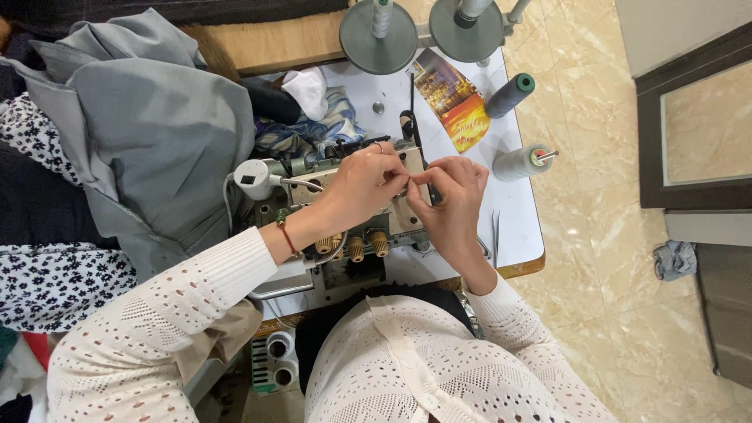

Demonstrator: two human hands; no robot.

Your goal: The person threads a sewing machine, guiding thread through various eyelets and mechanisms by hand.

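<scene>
Both my hands meet on top of a sewing machine (pixel 345 235) with brass tension knobs. My left hand (pixel 362 186) has a red cord at the wrist, and its fingertips are pinched together at the machine's top plate. My right hand (pixel 450 197) pinches right beside it, fingertips almost touching the left ones. Whatever they pinch is too thin to make out; it may be a thread. A black rod (pixel 413 110) rises from the machine just behind my fingers.
Grey cloth (pixel 149 133) is piled left of the machine, over dark flowered fabric (pixel 47 274). Two thread cones (pixel 513 94) (pixel 523 161) and a colourful card (pixel 453 100) lie on the white table (pixel 517 227). Two grey discs (pixel 378 39) stand behind. Tiled floor lies to the right.
</scene>
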